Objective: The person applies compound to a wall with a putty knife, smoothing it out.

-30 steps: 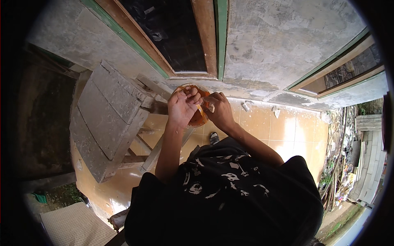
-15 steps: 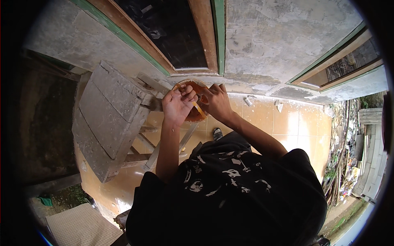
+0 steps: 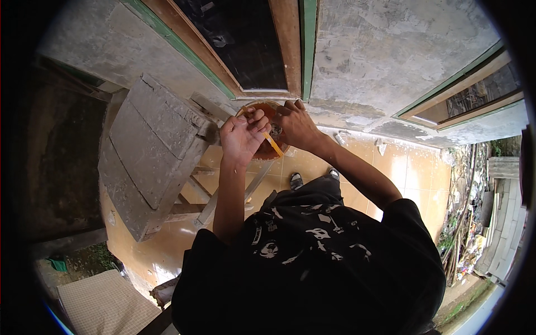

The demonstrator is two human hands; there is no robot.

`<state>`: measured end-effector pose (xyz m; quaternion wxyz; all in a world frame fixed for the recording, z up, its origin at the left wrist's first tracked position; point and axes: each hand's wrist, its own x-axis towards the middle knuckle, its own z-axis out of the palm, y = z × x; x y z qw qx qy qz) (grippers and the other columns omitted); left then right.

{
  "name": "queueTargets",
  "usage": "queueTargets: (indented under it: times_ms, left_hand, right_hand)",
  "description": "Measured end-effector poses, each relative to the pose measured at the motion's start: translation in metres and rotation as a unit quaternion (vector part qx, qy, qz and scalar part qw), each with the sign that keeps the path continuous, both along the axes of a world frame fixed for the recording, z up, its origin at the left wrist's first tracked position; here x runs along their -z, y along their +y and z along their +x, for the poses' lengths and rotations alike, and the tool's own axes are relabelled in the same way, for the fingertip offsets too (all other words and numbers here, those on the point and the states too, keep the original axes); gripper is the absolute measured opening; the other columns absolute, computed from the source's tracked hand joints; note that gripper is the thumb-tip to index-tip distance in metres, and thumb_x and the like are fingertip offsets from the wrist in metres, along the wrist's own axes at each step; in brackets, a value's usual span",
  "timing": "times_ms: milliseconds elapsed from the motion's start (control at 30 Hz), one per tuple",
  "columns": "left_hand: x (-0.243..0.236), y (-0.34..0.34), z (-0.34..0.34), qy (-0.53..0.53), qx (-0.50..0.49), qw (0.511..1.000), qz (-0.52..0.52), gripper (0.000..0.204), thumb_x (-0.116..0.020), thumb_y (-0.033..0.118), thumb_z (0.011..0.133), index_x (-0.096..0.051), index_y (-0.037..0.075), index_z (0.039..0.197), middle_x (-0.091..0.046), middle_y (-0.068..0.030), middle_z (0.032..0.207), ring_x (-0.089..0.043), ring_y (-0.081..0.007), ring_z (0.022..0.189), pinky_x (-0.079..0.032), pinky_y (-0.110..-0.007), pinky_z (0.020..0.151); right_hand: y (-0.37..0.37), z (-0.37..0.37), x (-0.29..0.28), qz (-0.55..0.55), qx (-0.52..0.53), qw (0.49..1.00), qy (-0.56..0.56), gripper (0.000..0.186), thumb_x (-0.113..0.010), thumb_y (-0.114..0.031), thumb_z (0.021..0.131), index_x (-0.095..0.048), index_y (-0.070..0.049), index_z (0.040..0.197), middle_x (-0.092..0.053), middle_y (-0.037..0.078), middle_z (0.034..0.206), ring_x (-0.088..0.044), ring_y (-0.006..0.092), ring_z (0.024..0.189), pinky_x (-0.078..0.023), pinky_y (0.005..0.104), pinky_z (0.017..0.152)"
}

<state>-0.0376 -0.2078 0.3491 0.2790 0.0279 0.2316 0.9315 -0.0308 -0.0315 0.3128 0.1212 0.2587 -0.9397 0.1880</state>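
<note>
Seen from above, 2 bare hands work over a round orange-brown container (image 3: 260, 156) near the foot of a patchy grey wall (image 3: 363, 61). The left hand (image 3: 243, 137), palm up, has its fingers curled closed around a flat yellow strip (image 3: 273, 146), which slants across the container's mouth. The right hand (image 3: 296, 125) is bent over the container's right side; its fingertips are hidden, so whether they grip anything cannot be told. Good handling probably means a firm left grip, the strip's lower end above the container, and small, controlled right-hand moves.

A rough grey wooden bench (image 3: 151, 153) crowds the left forearm, and the wall limits reach ahead. The tiled floor (image 3: 357, 153) to the right seems to offer more elbow room, with 2 feet standing just below the container.
</note>
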Motion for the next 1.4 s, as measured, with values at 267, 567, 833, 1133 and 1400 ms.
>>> queueTargets:
  times_ms: [267,567,833,1133,1400]
  left_hand:
    - [-0.002,0.001,-0.002,0.0,-0.002,1.0,0.017,0.029,-0.052,0.024,0.075,-0.037,0.006,0.093,-0.027,-0.0017,0.078,-0.028,-0.0122,0.066,-0.027,-0.027,0.068]
    - [-0.001,0.002,-0.002,-0.026,0.001,0.999,0.024,0.027,-0.051,0.02,0.073,-0.038,0.005,0.091,-0.028,-0.0021,0.078,-0.028,-0.0125,0.065,-0.028,-0.027,0.068]
    - [-0.008,0.004,-0.003,-0.044,-0.005,0.999,0.03,0.029,-0.053,0.02,0.072,-0.038,0.005,0.091,-0.028,-0.0025,0.078,-0.029,-0.0125,0.064,-0.029,-0.027,0.068]
    - [-0.003,-0.001,-0.002,-0.037,0.007,0.999,0.022,0.031,-0.052,0.022,0.072,-0.037,0.005,0.093,-0.029,-0.0029,0.078,-0.029,-0.0127,0.064,-0.029,-0.028,0.068]
    - [0.001,0.003,0.0,-0.044,0.002,0.999,0.028,0.029,-0.051,0.022,0.074,-0.038,0.005,0.094,-0.029,-0.0026,0.078,-0.03,-0.0127,0.064,-0.029,-0.029,0.068]
  right_hand:
    - [0.003,-0.023,-0.015,0.064,-0.076,0.995,0.028,0.037,-0.079,-0.026,0.059,-0.07,-0.004,0.087,-0.063,0.013,0.087,-0.055,0.0265,0.101,-0.035,0.0397,0.093]
    - [0.022,-0.023,-0.035,-0.146,0.021,0.989,-0.035,0.025,-0.079,-0.015,0.065,-0.07,-0.002,0.084,-0.067,0.015,0.084,-0.062,0.0281,0.077,-0.045,0.0358,0.078]
    - [0.021,-0.009,-0.024,-0.344,0.047,0.934,-0.085,0.028,-0.076,-0.014,0.072,-0.066,0.007,0.086,-0.064,0.022,0.074,-0.063,0.0299,0.059,-0.051,0.0345,0.056]
    - [0.017,-0.017,-0.027,-0.261,-0.036,0.964,-0.045,0.029,-0.077,-0.006,0.067,-0.066,0.004,0.091,-0.065,0.018,0.089,-0.064,0.0311,0.079,-0.053,0.0366,0.073]
    - [0.014,-0.032,-0.067,0.048,-0.043,0.979,-0.192,0.03,-0.077,-0.024,0.065,-0.069,-0.003,0.086,-0.066,0.014,0.08,-0.064,0.0291,0.087,-0.043,0.0378,0.089]
